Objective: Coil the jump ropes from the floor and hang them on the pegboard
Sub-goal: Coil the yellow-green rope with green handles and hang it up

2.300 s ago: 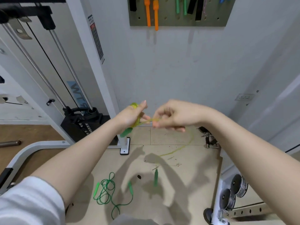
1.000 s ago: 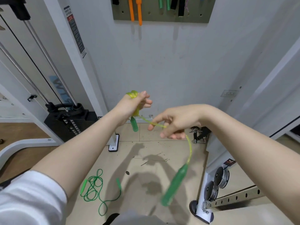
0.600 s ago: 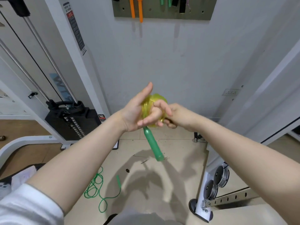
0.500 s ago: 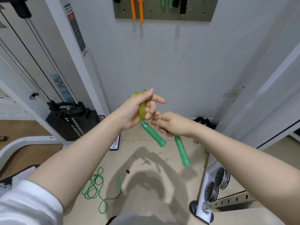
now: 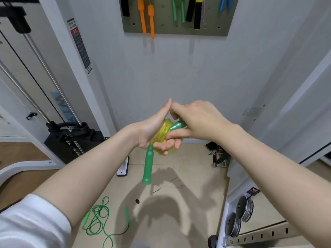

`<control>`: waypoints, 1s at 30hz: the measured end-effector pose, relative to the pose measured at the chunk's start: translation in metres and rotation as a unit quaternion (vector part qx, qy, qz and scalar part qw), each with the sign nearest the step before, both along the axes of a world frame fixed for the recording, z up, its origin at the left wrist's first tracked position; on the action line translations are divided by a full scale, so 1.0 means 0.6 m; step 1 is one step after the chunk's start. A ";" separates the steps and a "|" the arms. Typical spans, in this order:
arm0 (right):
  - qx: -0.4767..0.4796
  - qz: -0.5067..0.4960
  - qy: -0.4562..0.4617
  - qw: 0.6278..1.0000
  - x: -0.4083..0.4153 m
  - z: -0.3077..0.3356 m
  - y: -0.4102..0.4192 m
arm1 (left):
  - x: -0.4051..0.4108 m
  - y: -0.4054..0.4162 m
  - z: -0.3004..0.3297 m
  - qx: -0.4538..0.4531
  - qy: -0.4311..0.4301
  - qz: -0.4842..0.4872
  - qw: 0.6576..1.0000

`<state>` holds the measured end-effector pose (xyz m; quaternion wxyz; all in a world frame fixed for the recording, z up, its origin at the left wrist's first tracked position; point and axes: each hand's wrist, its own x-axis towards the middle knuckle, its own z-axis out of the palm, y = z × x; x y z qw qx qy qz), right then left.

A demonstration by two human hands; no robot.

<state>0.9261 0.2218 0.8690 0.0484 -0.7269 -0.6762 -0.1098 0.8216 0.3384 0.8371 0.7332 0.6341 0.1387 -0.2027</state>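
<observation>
- Two hands meet at frame centre: my left hand (image 5: 149,130) has the yellow coil (image 5: 162,134) wound round it, thumb straight up.
- My right hand (image 5: 195,120) closes its fingers round one green handle (image 5: 177,125), pressed against the coil.
- A second green handle (image 5: 148,166) hangs at 6 o'clock below the coil.
- A green jump rope (image 5: 100,221) lies tangled on the floor (image 5: 188,203) at 7 o'clock; the pegboard (image 5: 175,27) sits at 12.
</observation>
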 end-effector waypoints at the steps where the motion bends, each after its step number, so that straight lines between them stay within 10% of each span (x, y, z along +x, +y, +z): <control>1: -0.007 -0.003 0.078 0.997 0.007 -0.002 0.002 | 0.003 0.006 0.006 -0.032 0.007 -0.027 0.999; 7: -0.155 0.066 0.539 0.825 0.019 -0.024 0.027 | 0.027 0.044 0.027 -0.065 0.068 -0.136 0.986; 22: 0.076 -0.044 0.579 0.811 0.142 0.026 0.217 | 0.146 0.217 0.114 -0.048 -0.008 0.127 0.991; 30: 0.192 -0.049 0.670 0.715 0.315 0.177 0.366 | 0.301 0.369 0.269 0.274 -0.300 0.276 0.871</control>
